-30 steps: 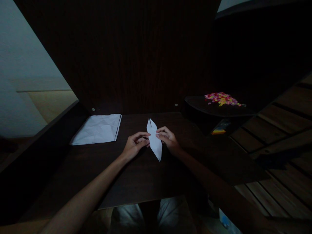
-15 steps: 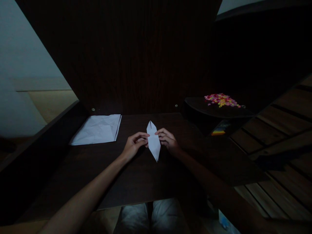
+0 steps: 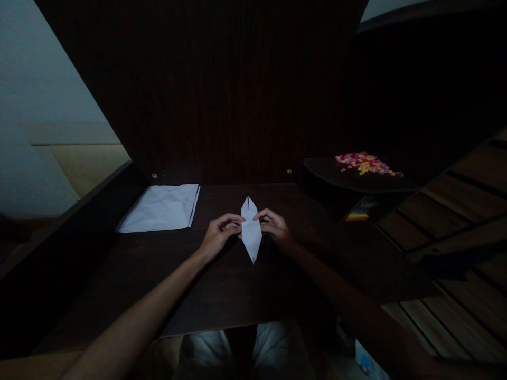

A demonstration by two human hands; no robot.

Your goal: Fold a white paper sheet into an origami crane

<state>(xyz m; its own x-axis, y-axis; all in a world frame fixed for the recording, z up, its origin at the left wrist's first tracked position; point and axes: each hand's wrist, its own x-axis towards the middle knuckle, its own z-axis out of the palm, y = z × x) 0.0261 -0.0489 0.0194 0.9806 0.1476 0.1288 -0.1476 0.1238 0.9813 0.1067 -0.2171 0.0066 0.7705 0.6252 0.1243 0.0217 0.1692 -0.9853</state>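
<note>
Very dim in here. What light there is falls from the left onto the pale wall (image 3: 35, 105) at the frame's left; the white papers glow faintly. The upper middle and upper right sink into black. Edges bow outward; detail is soft and murky.

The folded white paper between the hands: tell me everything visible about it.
The folded paper is white, a long narrow kite-like shape with a point toward the person and a far tip split by a short slit. A faint crease crosses its middle. It lies on the dark desk, pinched at mid-length by the left hand and right hand.
</note>
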